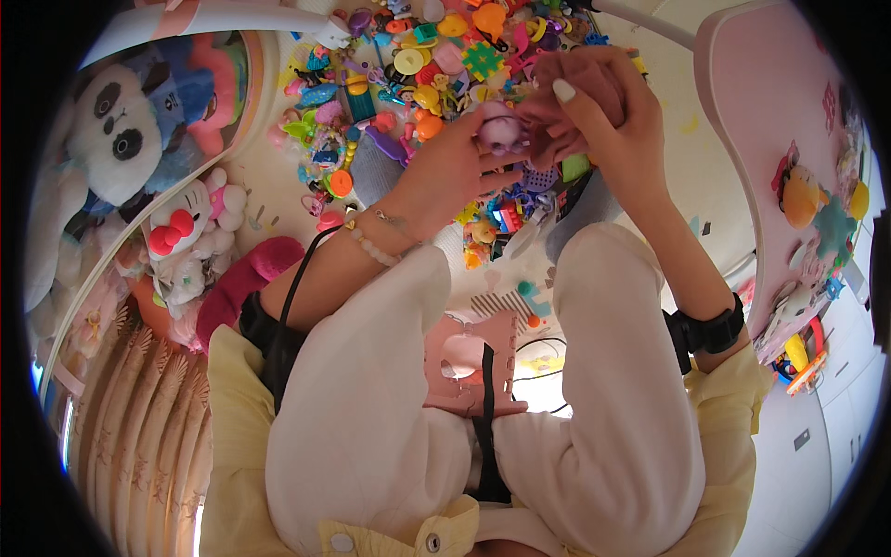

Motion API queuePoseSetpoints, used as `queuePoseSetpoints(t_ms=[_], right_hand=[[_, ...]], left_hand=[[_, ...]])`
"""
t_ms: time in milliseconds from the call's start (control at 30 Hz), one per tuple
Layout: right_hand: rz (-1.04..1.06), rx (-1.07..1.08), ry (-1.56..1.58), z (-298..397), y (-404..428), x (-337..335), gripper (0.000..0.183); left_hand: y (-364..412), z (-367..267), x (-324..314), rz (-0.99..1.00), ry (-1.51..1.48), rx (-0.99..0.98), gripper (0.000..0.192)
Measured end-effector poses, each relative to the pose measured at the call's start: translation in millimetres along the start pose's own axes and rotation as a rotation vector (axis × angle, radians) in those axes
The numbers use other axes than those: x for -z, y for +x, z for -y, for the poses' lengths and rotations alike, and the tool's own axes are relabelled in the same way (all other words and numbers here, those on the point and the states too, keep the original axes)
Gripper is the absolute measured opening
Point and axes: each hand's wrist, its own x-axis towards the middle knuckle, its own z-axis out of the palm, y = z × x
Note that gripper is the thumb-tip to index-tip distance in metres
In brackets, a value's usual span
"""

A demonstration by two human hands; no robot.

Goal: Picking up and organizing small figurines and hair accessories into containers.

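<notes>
My left hand [449,174] holds a small purple toy figure [502,128], its face and round head showing between the fingers. Close on its right, my right hand [612,118] grips a crumpled dusty-pink cloth [574,104]; the cloth touches or nearly touches the toy. Both hands are raised over a heap of small plastic toys. Among these lie a green and yellow puzzle-like piece [482,60], an orange ball-like toy [429,125] and a round orange piece [341,183]. Part of the heap is hidden behind my hands.
A bin of plush toys with a panda [115,132] stands at the left, a white plush with a red bow [177,226] beside it. A pink table [745,90] bearing toys curves along the right. My knees and grey-socked feet frame the heap's near edge.
</notes>
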Motion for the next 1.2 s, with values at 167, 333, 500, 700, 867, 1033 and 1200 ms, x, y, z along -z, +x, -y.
queuePoseSetpoints(t_ms=[167, 333, 500, 700, 867, 1033, 1200], right_hand=[[0.379, -0.348, 0.064, 2.8, -3.0, 9.7, 0.034], [0.325, 0.075, -0.343, -8.0, -16.1, -8.1, 0.042], [0.343, -0.214, 0.128, -20.5, -17.4, 2.9, 0.042], [0.273, -0.220, 0.035, -4.0, -18.4, -3.4, 0.053], [0.349, -0.279, 0.035, -2.4, -13.6, 3.4, 0.047], [0.444, -0.245, 0.102, -15.8, -22.4, 2.8, 0.039], [0.459, -0.220, -0.051, -20.5, -24.4, 3.7, 0.035]], left_hand=[[0.1, -2.5, 3.0, -0.078, 0.027, -0.058, 0.041], [0.7, 2.7, -4.4, -0.174, 0.390, -0.123, 0.046], [1.7, -8.3, -0.2, 0.036, 0.405, -0.245, 0.048], [-3.7, -26.9, -12.4, -0.031, 0.627, -0.399, 0.040], [-9.3, -68.4, -29.9, -0.229, 0.822, -0.545, 0.041], [-3.9, -145.9, -72.3, -0.313, 1.528, -1.110, 0.047], [2.7, -217.0, -81.6, -0.676, 2.073, -1.219, 0.034]])
